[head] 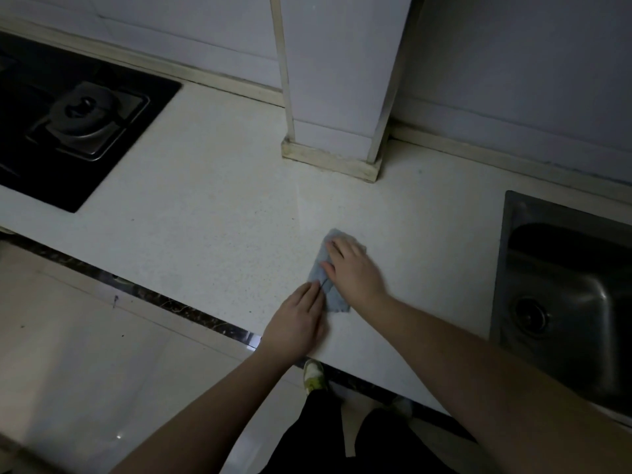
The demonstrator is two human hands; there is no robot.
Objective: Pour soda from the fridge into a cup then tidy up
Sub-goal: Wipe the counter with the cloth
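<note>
A small grey-blue cloth (333,297) lies flat on the pale speckled countertop (212,213), near its front edge. My right hand (355,270) presses palm-down on the cloth's upper part, fingers spread. My left hand (297,323) rests beside the cloth's lower left edge, fingertips touching it. Much of the cloth is hidden under my right hand. No soda, cup or fridge is in view.
A black gas hob (68,118) with one burner sits at the left. A steel sink (564,302) is set in the counter at the right. A tiled wall column (338,80) stands behind the cloth. Below the counter edge are pale floor tiles and my shoes.
</note>
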